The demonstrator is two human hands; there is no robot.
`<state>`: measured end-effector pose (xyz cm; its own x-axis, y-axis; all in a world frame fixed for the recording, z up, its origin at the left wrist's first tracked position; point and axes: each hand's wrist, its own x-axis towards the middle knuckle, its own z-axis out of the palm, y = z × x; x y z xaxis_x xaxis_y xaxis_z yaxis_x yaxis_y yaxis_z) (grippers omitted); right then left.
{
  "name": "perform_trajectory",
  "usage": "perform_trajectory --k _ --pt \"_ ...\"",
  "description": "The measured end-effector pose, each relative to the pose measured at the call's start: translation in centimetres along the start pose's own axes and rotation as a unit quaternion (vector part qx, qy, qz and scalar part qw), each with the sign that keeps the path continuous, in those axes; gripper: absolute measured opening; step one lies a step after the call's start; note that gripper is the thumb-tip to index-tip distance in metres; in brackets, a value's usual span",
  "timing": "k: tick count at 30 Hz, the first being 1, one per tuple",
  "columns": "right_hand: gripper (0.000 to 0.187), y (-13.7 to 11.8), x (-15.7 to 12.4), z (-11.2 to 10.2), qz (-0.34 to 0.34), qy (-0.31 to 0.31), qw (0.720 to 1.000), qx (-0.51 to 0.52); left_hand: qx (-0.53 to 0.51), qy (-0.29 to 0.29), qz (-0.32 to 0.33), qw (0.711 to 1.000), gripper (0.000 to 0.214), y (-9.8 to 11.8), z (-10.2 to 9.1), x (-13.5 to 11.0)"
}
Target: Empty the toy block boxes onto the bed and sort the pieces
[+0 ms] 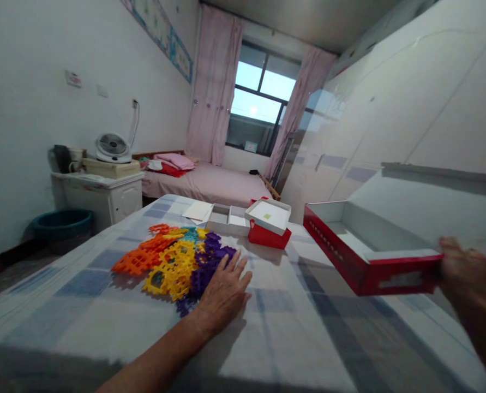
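Fingers of the left hand rest open on the plastic pieces; the right hand grips the red box, which gathering them likely needs closer.

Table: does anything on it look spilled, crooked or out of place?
Plastic pieces lie in a loose heap on the table, outside any box; the left hand rests on their purple edge. The right hand holds a big red box, empty, in the air. A white tray sits askew on a small red box.

A fan stands over the cabinet, beside the pink bed.
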<state>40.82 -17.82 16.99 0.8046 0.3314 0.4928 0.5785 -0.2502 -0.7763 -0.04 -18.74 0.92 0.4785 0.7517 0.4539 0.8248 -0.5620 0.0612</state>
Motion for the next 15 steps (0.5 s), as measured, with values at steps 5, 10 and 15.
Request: perform_trajectory --k 5,10,15 --pt "0.031 3.1 -0.5 6.3 0.009 0.003 0.999 -0.035 -0.057 -0.023 0.061 0.996 0.036 5.0 2.2 5.0" --pt "0.041 4.2 -0.6 12.8 -0.005 -0.026 1.0 -0.012 -0.086 -0.028 0.061 0.994 0.032 6.9 5.8 7.4" --pt "0.059 4.6 -0.1 17.3 -0.024 -0.044 0.999 0.013 -0.09 0.004 0.058 0.994 0.022 6.3 8.5 6.5"
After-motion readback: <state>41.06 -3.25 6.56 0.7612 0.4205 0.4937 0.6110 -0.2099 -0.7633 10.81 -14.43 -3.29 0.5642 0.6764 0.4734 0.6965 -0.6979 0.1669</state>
